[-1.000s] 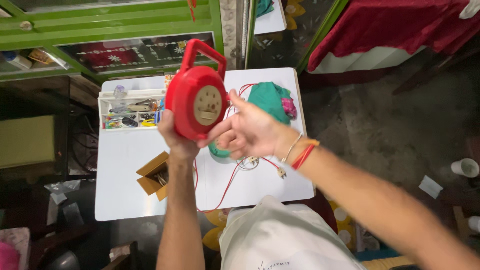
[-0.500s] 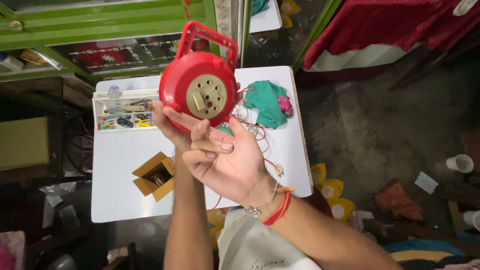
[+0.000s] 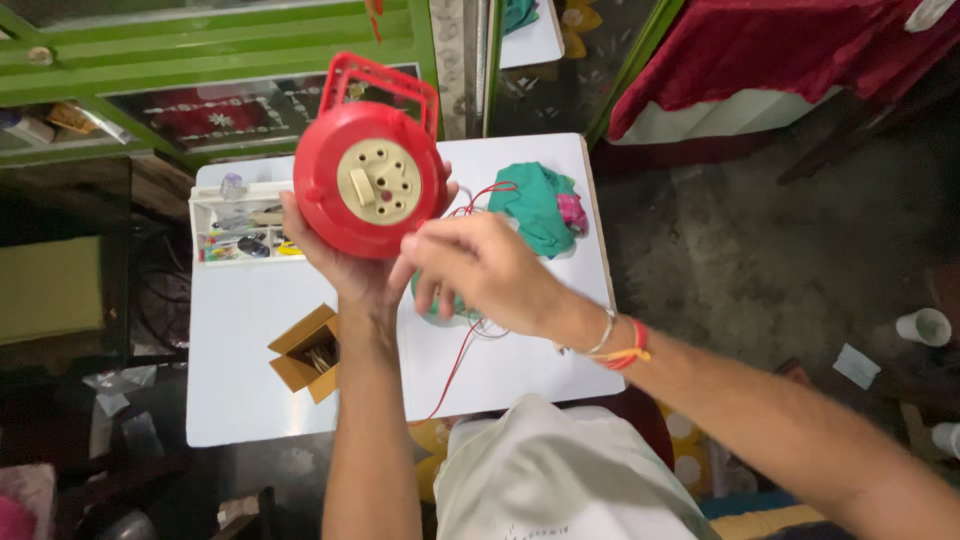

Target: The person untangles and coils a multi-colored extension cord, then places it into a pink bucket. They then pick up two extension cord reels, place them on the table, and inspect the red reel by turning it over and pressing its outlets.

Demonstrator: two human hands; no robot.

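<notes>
Above the table (image 3: pixel 250 330), a round red cord reel (image 3: pixel 368 180).

A lived-in home room used for small electrical repair; a white table (image 3: pixel 250 330) at centre bears a parts organiser (image 3: pixel 235 228) at 10 o'clock; a green glass-fronted cabinet (image 3: pixel 200 60) at 11; a red-draped bed (image 3: pixel 780 60) at 1.

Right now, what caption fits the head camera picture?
Left hand holds up a red cord reel; right hand gathers its red wire.
</notes>
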